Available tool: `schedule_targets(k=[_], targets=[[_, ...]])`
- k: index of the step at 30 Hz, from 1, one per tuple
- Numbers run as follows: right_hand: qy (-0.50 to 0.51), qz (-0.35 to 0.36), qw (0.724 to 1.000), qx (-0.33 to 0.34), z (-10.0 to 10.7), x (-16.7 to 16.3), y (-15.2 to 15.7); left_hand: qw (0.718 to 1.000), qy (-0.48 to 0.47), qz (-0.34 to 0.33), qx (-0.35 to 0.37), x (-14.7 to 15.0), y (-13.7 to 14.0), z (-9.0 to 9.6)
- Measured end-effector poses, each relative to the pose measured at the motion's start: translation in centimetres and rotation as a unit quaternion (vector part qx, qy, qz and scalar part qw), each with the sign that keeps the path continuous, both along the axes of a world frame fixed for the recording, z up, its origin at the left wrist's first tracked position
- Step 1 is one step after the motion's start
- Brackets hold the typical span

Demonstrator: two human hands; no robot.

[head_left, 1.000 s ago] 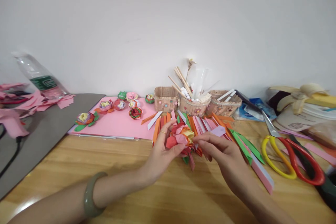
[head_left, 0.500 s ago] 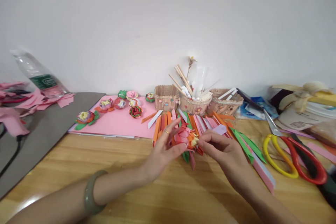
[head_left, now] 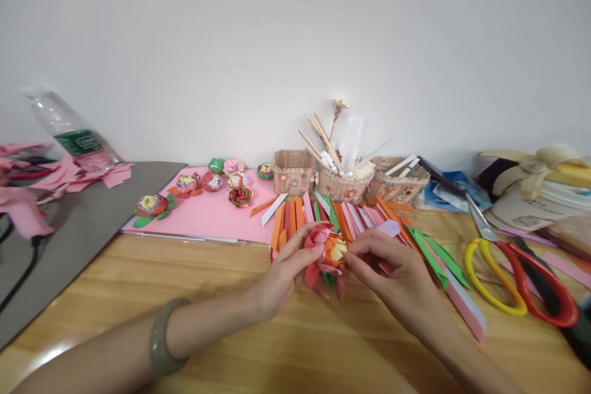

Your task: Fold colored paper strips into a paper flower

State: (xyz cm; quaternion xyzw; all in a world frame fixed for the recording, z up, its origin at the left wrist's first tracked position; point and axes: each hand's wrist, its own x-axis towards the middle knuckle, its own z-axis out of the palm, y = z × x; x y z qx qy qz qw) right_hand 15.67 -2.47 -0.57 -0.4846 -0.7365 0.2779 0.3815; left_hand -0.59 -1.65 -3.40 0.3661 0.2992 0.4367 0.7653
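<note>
A folded paper flower [head_left: 326, 250], pink-red outside, orange further in and pale yellow at its centre, is held above the wooden table, its centre turned to the right. My left hand [head_left: 289, 268] grips it from the left, thumb on the petals and other fingers partly hidden behind. My right hand [head_left: 385, 261] pinches at the yellow centre with thumb and forefinger; the fingertips cover whatever bit of paper lies between them. Folded paper strips [head_left: 339, 212] in orange, pink, green and white fan out just behind the flower.
Finished paper flowers [head_left: 239, 196] sit on a pink sheet [head_left: 194, 221]. Decorated baskets [head_left: 344, 188] with sticks stand against the wall. Scissors [head_left: 519, 280] lie at right, near a banana peel [head_left: 521, 178]. At left are a pink glue gun [head_left: 23, 212], its cable and a plastic bottle [head_left: 74, 129].
My left fingers have closed in around the flower, which has turned a little so more of its orange and yellow inside shows. The right hand stays at the centre.
</note>
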Motion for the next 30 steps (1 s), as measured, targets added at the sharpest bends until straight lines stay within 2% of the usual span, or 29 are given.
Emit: schedule_targets(k=[3,5,8,11,16,19,23,30], targets=[[-0.001,0.002,1.0,0.003,0.2,0.1,-0.15,1.0,0.004,0.002,0.004,0.07,0.1,0.01],[0.015,-0.019,1.0,0.015,0.28,0.33,-0.29,1.0,0.002,-0.019,0.016,0.1,0.15,0.03],[0.048,-0.054,0.996,0.059,0.29,0.7,-0.51,0.998,-0.011,-0.051,0.034,0.06,0.17,0.05],[0.056,-0.047,0.993,0.091,0.4,0.69,-0.7,0.997,-0.013,-0.061,0.035,0.0,0.17,0.06],[0.037,0.005,0.993,0.114,0.45,0.13,-0.88,0.999,-0.003,-0.027,0.02,0.03,0.06,0.2],[0.018,0.013,0.992,0.124,0.11,0.01,-0.86,1.0,0.0,-0.002,0.02,0.04,-0.13,0.13],[-0.007,0.003,0.992,0.126,-0.13,-0.04,-0.79,0.999,0.023,-0.002,0.041,-0.03,-0.38,-0.41],[-0.033,0.013,0.991,0.129,-0.05,-0.21,-0.73,0.987,0.106,0.046,0.11,-0.35,-0.63,-0.56]])
